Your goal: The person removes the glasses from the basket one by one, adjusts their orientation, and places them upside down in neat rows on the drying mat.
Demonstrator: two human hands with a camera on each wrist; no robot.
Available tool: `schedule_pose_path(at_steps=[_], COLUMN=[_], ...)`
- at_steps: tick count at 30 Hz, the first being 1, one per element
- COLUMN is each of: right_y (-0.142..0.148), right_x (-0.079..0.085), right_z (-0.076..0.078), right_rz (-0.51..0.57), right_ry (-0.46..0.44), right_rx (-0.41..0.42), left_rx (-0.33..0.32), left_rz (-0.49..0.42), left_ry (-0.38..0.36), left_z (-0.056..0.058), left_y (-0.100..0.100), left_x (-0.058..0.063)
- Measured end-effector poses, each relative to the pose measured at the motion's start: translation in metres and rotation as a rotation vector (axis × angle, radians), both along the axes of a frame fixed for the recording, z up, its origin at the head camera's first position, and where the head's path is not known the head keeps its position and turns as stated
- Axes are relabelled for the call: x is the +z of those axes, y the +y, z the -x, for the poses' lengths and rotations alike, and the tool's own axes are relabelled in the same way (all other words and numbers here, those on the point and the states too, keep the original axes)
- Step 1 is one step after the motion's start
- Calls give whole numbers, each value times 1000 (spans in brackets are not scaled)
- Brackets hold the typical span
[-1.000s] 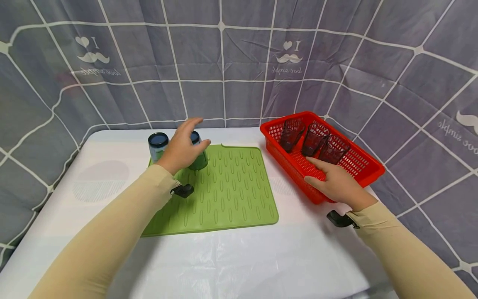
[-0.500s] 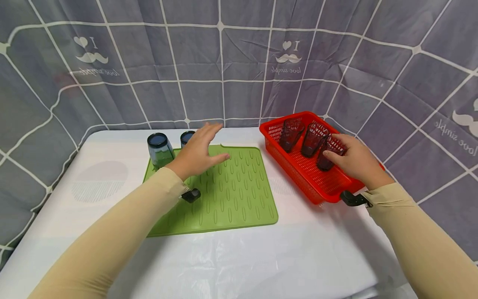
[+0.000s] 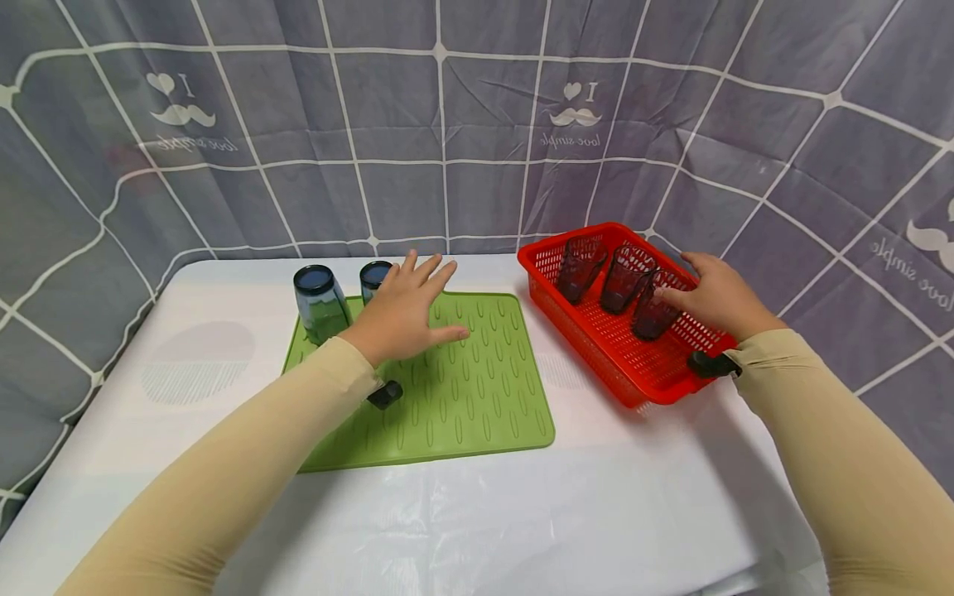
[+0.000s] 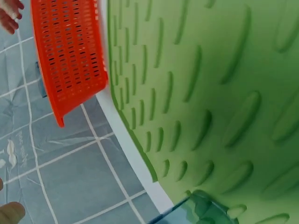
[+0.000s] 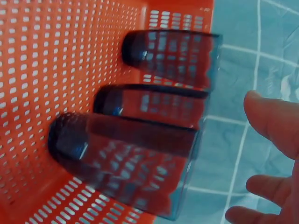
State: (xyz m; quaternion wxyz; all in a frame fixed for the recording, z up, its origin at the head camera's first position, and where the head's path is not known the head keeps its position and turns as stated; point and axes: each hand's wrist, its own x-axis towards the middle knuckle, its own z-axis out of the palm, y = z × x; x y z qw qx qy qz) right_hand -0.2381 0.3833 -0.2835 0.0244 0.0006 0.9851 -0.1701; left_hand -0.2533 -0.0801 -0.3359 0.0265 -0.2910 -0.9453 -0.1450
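My left hand hovers over the green ribbed mat, its fingers spread and holding nothing. Two blue glasses stand bottom-up on the mat's far left: the left glass shows fully, while the other glass is partly hidden by that hand. At the red basket, my right hand is beside the nearest of three glasses, thumb and fingers apart. The right wrist view shows a gap between this nearest glass and the fingers. Leaning in the basket behind it are a middle glass and a far glass.
A white cloth covers the table. Behind and at both sides hangs a grey curtain with white grid lines. The basket's raised rim surrounds the three glasses.
My right hand has moved from the basket's near side up to the nearest glass, which now sits more upright. My left hand has drifted right, away from the blue glasses, fingers spreading.
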Motion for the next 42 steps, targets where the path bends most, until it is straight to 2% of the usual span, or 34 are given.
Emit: schedule_pose_path(at_steps=[5, 9, 17, 24, 38, 42], right_y=[8, 14, 17, 18, 28, 28], right_x=[-3, -9, -26, -31, -34, -34], right_z=[10, 15, 22, 22, 22, 21], right_rz=[-14, -26, -7, 17, 187, 208], right_ry=[-65, -113, -65, -66, -131, -133], right_rx=[-19, -31, -16, -30, -57, -61], left_rx=[-10, -12, -14, -15, -18, -18], left_rz=[102, 134, 168, 172, 161, 160], left_ry=[25, 12, 5, -33, -63, -65], left_z=[-3, -4, -5, -9, -10, -10], left_y=[3, 4, 8, 11, 7, 6], left_x=[-3, -7, -12, -15, -18, -21])
